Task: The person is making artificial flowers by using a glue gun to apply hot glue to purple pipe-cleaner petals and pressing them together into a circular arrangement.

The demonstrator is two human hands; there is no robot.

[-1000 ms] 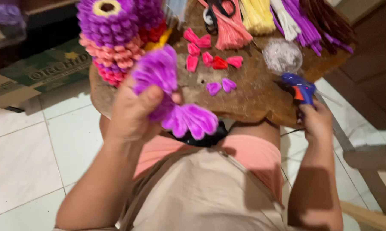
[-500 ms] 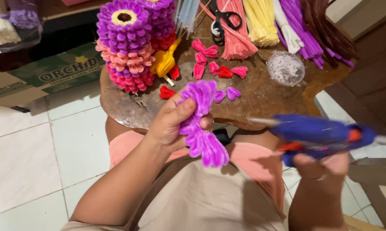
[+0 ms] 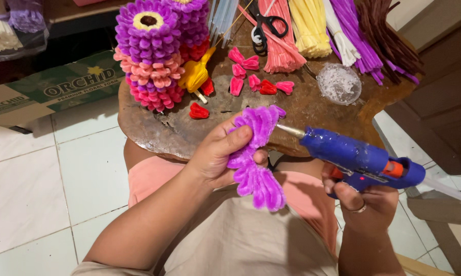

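Purple chenille petal strip [image 3: 254, 153], fuzzy and looped, gripped in the left hand [image 3: 217, 153], thumb across its front, fingers curled shut behind, held just above the near edge of the tabletop [image 3: 154, 128] and over the lap. Blue glue gun [image 3: 360, 161] clasped in the right hand [image 3: 365, 202], fingers closed around the grip, a ring on one finger, orange trigger showing; metal nozzle tip aimed left, touching or just beside the upper part of the strip, hard to tell which. Dark, rough wood for the tabletop. At its far left, a stack of finished chenille flowers [image 3: 151, 56] in purple, salmon and pink, one with a yellow ring and dark centre. Beside them, a yellow piece [image 3: 195, 74]. Scattered in the middle, small pink and red petals [image 3: 251, 76]. Farther back, black-handled scissors [image 3: 265, 25] lying on pink stems, with bundles of pipe cleaners [image 3: 312, 28] in yellow, white, purple and brown alongside. Round clear dish [image 3: 339, 83] near the right edge. Cardboard box [image 3: 46, 92] on the white tiled floor [image 3: 31, 179] to the left.
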